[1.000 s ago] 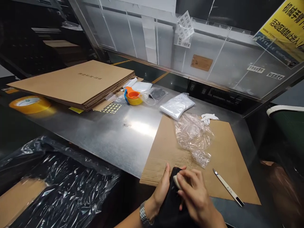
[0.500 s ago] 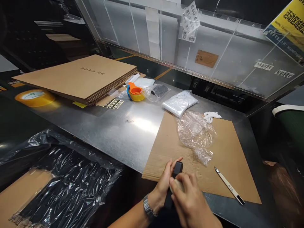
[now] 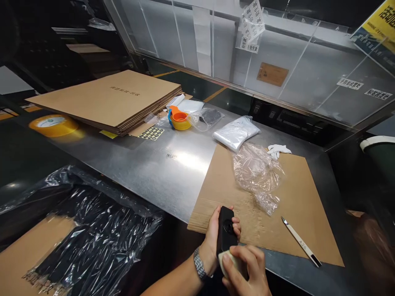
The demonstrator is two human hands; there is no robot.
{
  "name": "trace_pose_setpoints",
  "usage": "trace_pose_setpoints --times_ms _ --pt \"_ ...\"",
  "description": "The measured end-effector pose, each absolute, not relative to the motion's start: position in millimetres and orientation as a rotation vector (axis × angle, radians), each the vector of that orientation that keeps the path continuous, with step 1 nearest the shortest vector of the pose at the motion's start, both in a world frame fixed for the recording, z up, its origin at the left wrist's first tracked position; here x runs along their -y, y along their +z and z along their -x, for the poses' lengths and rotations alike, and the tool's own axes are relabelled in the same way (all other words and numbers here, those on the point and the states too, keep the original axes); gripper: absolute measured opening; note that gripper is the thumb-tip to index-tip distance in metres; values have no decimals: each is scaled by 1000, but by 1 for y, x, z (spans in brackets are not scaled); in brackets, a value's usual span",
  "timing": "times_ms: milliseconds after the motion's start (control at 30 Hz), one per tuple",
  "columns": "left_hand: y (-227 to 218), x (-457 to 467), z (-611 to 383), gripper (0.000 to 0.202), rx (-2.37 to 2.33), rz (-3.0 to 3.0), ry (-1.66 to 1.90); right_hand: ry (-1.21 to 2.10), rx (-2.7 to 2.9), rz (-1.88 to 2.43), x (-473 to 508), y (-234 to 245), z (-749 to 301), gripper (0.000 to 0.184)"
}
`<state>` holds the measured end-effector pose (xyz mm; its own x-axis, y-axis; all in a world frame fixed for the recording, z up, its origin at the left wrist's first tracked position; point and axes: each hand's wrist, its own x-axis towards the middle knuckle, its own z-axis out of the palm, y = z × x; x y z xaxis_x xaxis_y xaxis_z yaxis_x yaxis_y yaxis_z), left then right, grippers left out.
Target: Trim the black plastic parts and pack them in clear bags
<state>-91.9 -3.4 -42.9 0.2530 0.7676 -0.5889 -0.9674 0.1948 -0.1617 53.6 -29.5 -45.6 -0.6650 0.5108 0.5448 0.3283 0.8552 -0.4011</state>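
Note:
My left hand (image 3: pixel 212 232), with a metal-band watch at the wrist, wraps its fingers round a black box-shaped device (image 3: pixel 224 241). A dark round recess like a lens shows on the device's upper face. Between the thumb and fingers of my right hand (image 3: pixel 249 267) is a small pale pad (image 3: pixel 221 263), held against the device's near end. Both hands are just off the near edge of a cardboard sheet (image 3: pixel 296 197). Crumpled clear plastic (image 3: pixel 257 172) and a white pen-shaped knife (image 3: pixel 300 241) lie on that sheet.
Flat cardboard boxes (image 3: pixel 117 94) are stacked at the left of the metal table (image 3: pixel 148 168), near a yellow tape roll (image 3: pixel 54 125). An orange tape dispenser (image 3: pixel 179 118), a white plastic packet (image 3: pixel 237 133) and white gloves (image 3: pixel 279 150) lie farther back. Black plastic wrap (image 3: pixel 101 230) covers cardboard at lower left.
The black device has turned so its face with the round recess shows. My right hand has moved down to its near end with the pad. The view has shifted slightly.

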Motion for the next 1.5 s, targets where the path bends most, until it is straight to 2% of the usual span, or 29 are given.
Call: trace_pose_setpoints --times_ms 167,300,433,533,600,733,800,900,1000,1200,1500 --pt "-30 7 106 31 -468 529 1354 225 2293 680 5 -68 -78 54" --pt "-20 12 105 13 -673 310 1461 201 2275 869 -35 -86 -97 47" --pt "-23 20 95 24 -847 55 1433 192 2268 1037 -64 -98 -103 38" --pt "-29 25 93 21 -944 141 1370 205 2301 1066 -77 -107 -99 33" --pt "-30 28 94 26 -943 222 1358 211 2306 1085 -81 -109 -95 31" --pt "-20 33 93 29 -803 103 1315 216 2279 1134 -71 -90 -85 33" --pt "-15 36 91 28 -754 -11 1253 383 2231 1113 -58 -67 -79 29" --pt "-11 41 84 34 -709 -106 1164 969 2072 941 -39 -30 -67 20" --pt "-10 47 79 43 -689 -149 1083 1301 1983 811 -31 -6 -59 18" --pt "-14 52 78 46 -727 -233 1002 1596 1943 748 -35 -1 -65 19" --pt "-19 53 77 47 -776 -360 993 1695 1818 748 -34 -7 -71 18"
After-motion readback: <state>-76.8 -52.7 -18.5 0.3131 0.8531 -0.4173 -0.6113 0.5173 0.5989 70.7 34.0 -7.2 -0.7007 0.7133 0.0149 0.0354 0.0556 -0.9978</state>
